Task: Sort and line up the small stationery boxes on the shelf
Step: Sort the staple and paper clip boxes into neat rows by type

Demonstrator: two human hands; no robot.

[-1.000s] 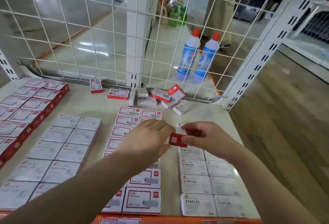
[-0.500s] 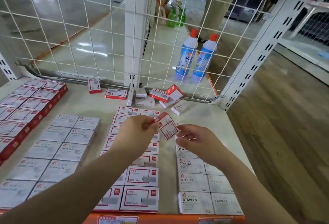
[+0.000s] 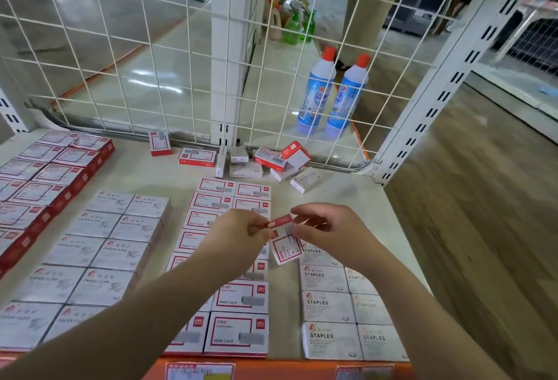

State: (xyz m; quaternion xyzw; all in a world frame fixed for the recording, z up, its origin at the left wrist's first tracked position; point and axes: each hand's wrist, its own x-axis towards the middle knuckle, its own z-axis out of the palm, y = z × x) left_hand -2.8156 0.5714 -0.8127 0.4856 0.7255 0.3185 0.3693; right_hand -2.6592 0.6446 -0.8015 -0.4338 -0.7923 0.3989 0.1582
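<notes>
The left hand (image 3: 238,233) and forearm hide several red-bordered boxes (image 3: 240,298) in the middle columns of the shelf (image 3: 347,198), and the held box (image 3: 285,242) with the right hand (image 3: 327,233) covers the far end of the STAPLES boxes (image 3: 327,304). At the shelf's left edge the red boxes (image 3: 39,180) are cut off by the picture, as are the price labels (image 3: 199,372) along its front edge. Small print on every box is too blurred to read.

**Small stationery boxes, shelf stock**

One red-and-white box (image 3: 283,240): raised above the shelf (image 3: 347,198), tilted, printed face toward the camera. Red-bordered white boxes (image 3: 235,313): flat, two columns at centre. White "STAPLES" boxes (image 3: 327,307): flat, two columns on the right. Grey "PAPER CLIPS" boxes (image 3: 99,256): flat, two columns, centre-left. Red-sided boxes (image 3: 45,180): stacked rows, far left. Loose mixed boxes (image 3: 265,160): scattered and tilted along the back edge.
</notes>
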